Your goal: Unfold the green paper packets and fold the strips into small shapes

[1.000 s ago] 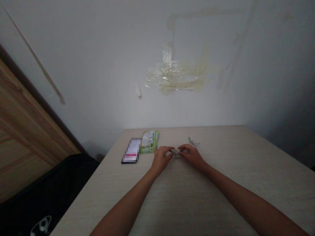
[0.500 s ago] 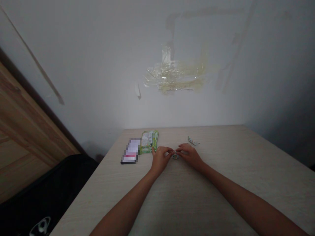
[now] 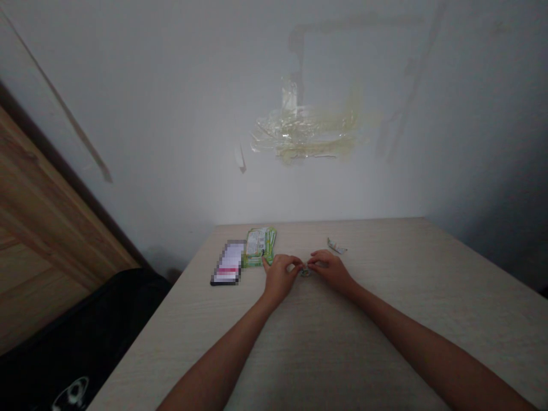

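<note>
Between the fingertips of both hands is a small, pale piece with coloured print (image 3: 305,273), low over the table. Its exact kind is too small to make out. My left hand (image 3: 280,275) pinches its left side with thumb and finger. From the right, my right hand (image 3: 329,268) pinches the other side, fingers bent together. Just beyond the right hand lies a narrow, folded printed wrapper (image 3: 337,246). A stack of green and white packets (image 3: 257,245) rests close to the left hand's outer side.
A phone (image 3: 229,264) with a blurred screen lies left of the packets on the pale wooden table (image 3: 274,354). Behind the table stands a wall (image 3: 171,114) with peeling clear tape (image 3: 299,134). Black cloth (image 3: 85,337) and a wooden panel (image 3: 38,228) are at the left.
Both hands stay in nearly the same place. The small printed piece between the fingertips has shifted very slightly, and the fingers have barely moved.
</note>
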`<action>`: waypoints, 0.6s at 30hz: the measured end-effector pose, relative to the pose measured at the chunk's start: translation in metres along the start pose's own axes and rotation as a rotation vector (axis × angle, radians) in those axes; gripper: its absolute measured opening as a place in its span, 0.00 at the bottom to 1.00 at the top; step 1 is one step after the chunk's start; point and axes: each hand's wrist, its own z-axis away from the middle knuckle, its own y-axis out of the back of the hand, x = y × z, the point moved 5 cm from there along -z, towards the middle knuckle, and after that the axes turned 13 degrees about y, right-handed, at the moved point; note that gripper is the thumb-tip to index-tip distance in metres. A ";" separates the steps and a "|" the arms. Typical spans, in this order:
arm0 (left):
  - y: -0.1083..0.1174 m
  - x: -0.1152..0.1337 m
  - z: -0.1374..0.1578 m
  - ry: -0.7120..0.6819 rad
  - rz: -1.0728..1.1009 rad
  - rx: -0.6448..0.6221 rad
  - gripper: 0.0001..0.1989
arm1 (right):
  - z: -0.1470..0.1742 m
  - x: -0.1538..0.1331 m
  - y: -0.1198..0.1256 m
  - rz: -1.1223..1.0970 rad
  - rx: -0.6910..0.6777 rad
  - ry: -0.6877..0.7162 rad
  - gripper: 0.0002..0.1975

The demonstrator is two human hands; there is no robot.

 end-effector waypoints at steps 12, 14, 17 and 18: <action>0.000 0.001 0.000 0.032 -0.002 -0.021 0.05 | -0.001 -0.001 0.003 -0.034 -0.004 -0.043 0.06; 0.000 0.001 -0.001 0.036 0.000 -0.017 0.05 | -0.001 -0.001 0.003 -0.039 -0.002 -0.043 0.06; 0.000 0.000 -0.002 0.045 0.006 -0.023 0.06 | -0.001 -0.001 0.004 -0.042 0.006 -0.041 0.06; 0.000 0.000 -0.002 0.047 0.009 -0.027 0.06 | -0.002 0.000 0.004 -0.042 0.009 -0.041 0.06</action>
